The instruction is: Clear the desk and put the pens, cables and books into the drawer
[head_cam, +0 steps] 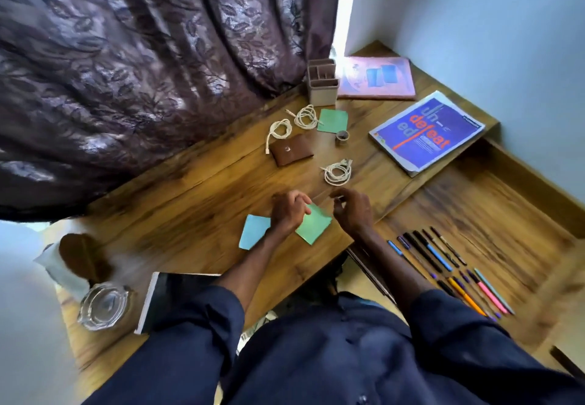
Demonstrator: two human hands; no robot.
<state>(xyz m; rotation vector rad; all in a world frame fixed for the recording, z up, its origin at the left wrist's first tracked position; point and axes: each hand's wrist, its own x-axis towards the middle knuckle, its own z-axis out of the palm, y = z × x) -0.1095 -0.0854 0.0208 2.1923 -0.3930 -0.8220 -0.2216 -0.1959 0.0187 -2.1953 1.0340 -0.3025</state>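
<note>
My left hand (289,211) lies knuckles up over the left corner of a green paper note (316,226) at the desk's near middle. Its fingertips curl under out of sight, so any grip is hidden. My right hand (351,211) hovers just right of the note, fingers loosely curled and holding nothing. Three coiled white cables (337,172) (305,116) (278,131) lie further back. A blue book (427,132) overhangs the desk's right edge and a pink book (376,77) sits in the far corner. Several pens (443,265) lie side by side in the open drawer (474,208) at right.
On the wooden desk (190,202) are a brown pouch (292,151), a second green note (332,120), a small cup (342,137), a pen holder (323,85) and a blue note (254,230). A dark book (177,294) and a glass ashtray (103,305) sit at the near left edge.
</note>
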